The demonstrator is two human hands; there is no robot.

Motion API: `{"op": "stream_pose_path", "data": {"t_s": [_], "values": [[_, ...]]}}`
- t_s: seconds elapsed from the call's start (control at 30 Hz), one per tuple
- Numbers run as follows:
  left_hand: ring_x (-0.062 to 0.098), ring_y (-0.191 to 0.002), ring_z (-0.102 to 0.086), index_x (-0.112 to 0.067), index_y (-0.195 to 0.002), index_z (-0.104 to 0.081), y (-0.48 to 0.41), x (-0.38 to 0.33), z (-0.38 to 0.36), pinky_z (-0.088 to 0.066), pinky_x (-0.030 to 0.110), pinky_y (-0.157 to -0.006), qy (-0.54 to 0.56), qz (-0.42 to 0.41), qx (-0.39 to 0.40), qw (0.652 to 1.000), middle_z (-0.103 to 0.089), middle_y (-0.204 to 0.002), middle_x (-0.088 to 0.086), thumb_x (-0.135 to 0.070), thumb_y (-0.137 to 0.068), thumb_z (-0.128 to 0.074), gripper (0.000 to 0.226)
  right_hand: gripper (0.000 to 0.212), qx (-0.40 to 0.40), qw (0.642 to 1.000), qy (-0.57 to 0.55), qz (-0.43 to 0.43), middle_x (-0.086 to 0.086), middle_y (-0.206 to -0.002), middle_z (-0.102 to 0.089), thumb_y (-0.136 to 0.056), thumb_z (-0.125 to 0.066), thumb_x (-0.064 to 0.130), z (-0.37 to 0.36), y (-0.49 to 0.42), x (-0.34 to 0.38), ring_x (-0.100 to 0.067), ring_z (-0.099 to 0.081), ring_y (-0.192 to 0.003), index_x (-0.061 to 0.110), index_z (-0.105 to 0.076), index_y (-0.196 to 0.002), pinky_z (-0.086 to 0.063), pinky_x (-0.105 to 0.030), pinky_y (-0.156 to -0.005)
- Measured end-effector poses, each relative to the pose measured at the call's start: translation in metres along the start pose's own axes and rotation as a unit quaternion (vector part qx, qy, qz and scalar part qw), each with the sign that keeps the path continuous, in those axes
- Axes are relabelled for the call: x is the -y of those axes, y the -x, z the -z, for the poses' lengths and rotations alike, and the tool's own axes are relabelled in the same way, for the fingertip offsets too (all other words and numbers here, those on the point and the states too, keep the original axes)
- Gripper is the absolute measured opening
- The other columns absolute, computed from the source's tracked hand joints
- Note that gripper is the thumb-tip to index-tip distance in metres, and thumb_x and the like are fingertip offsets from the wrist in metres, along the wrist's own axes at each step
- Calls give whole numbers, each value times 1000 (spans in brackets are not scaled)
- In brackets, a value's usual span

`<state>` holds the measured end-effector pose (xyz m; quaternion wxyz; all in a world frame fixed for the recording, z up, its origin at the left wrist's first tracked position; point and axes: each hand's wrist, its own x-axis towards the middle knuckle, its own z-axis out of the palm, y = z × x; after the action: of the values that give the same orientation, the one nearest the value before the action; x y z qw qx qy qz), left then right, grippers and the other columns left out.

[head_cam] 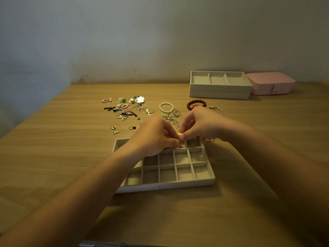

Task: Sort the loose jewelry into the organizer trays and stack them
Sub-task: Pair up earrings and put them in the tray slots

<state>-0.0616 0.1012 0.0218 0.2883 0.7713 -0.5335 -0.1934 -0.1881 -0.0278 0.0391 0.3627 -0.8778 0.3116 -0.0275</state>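
A beige grid tray (165, 186) with several small square compartments lies on the wooden table in front of me. Above its far edge my left hand (154, 136) and my right hand (199, 125) meet, and both pinch a small pearl earring (179, 134) between their fingertips. Loose earrings (128, 109) lie scattered beyond the tray at the left. A pearl bracelet (166, 107), a tangle of silver chains (172, 118) and a dark red bead bracelet (196, 103) lie behind my hands. Part of the tray's far row is hidden by my hands.
Two stacked beige trays (220, 87), the top one with three long compartments, stand at the back right. A pink box (270, 83) sits right of them against the wall. A silver bangle (216, 108) lies near the red beads. The table's left edge (35, 118) runs diagonally.
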Motion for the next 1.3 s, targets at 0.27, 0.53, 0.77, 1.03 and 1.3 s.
{"op": "stream_pose_path", "data": {"t_s": [0.27, 0.53, 0.77, 1.03, 1.3], "values": [[9, -74, -63, -28, -82, -80, -2, -4, -5, -59, 37, -72, -94, -3, -21, 995, -70, -75, -8, -36, -79, -83, 9, 7, -29, 997, 76, 18, 5, -79, -74, -78, -86, 22, -4, -1, -1, -10, -69, -80, 21, -79, -80, -62, -36, -80], [11, -73, -61, -35, -91, -79, 3, -2, -2, -54, 32, -63, -143, -24, -5, 989, -66, -77, -13, -42, -86, -69, 13, 8, -71, 988, 129, 49, 9, -80, -72, -80, -85, 24, -18, 2, -1, -6, -66, -79, 24, -81, -87, -61, -31, -74], [6, -73, -57, -42, -93, -78, 9, 2, -1, -46, 26, -63, -132, -37, 15, 990, -66, -82, -16, -38, -93, -64, 15, 9, -104, 980, 159, 64, 8, -85, -73, -84, -81, 28, -27, 4, 0, -8, -65, -82, 24, -82, -92, -62, -37, -77], [5, -67, -58, -37, -88, -80, 10, 2, 3, -46, 26, -62, -79, -22, 35, 996, -70, -79, -14, -28, -92, -64, 19, 7, -106, 985, 126, 59, 11, -83, -71, -87, -77, 21, -25, 5, -3, -5, -63, -82, 25, -81, -89, -59, -31, -77], [15, -68, -60, -34, -84, -81, 7, 2, 4, -44, 28, -58, -53, -16, 51, 997, -74, -79, -2, -24, -91, -63, 22, 20, -116, 991, 65, 6, 7, -71, -70, -79, -80, 12, -23, 5, -3, -5, -65, -71, 25, -74, -66, -46, -17, -55]]}}
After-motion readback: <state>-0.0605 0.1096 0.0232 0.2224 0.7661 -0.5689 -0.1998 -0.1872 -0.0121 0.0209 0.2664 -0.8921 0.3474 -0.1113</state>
